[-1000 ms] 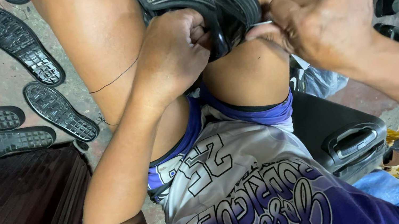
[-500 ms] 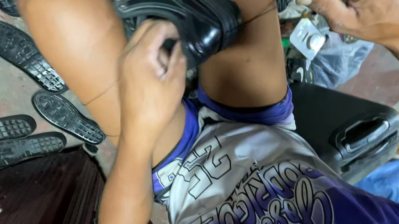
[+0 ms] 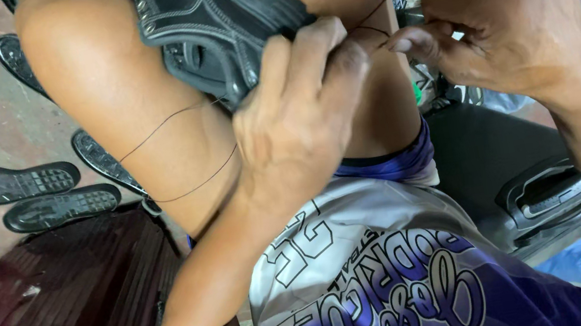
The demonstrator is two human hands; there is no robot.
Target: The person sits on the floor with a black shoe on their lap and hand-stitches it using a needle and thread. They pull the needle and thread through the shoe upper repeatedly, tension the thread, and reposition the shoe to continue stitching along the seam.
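Note:
A black shoe (image 3: 204, 20) rests between my knees, sole rim facing me. My left hand (image 3: 299, 118) grips its near edge, fingers curled over the rim. My right hand (image 3: 503, 25) is just to the right of the shoe, thumb and fingers pinched on a thin dark thread (image 3: 369, 20) that runs from the shoe's edge. More of that thread (image 3: 179, 154) trails in loops across my left thigh. I cannot tell if a needle is in the pinch. My lap is covered by purple and white printed shorts (image 3: 373, 283).
Several loose black shoe soles (image 3: 14, 181) lie on the concrete floor at left. A dark red wooden bench top (image 3: 42, 322) sits at lower left. A black hard case with a handle (image 3: 538, 184) is at right, with bags and clutter behind it.
My right hand has come back in from the right to the shoe's edge, still pinching the thread. The left hand shifted its grip lower on the shoe rim, and the view moved closer.

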